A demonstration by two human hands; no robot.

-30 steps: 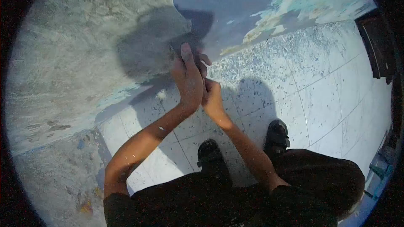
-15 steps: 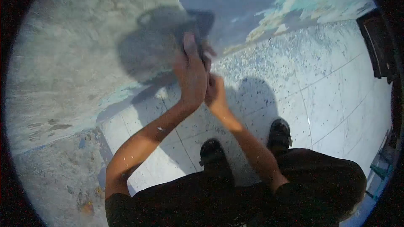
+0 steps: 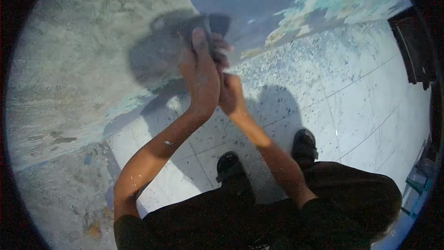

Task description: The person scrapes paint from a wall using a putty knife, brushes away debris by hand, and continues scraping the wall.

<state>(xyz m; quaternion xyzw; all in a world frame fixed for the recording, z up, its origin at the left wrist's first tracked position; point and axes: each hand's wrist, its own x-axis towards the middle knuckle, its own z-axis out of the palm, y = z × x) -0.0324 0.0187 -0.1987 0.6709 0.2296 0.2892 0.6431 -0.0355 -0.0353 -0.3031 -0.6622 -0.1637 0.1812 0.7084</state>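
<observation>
The left hand (image 3: 200, 81) grips a dark tool (image 3: 212, 41) tight in its fingers. The tool is pressed on the grey wall (image 3: 83, 65), above the floor (image 3: 351, 97). The right hand (image 3: 230, 96) touches the left hand. I cannot tell how its fingers are.

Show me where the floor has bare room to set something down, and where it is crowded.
Free: the wide tiled floor right of the right shoe, up to the dark object at the edge; also the strip between the left shoe and the wall. Crowded: at the wall, where left hand and right hand press a dark tool.
</observation>
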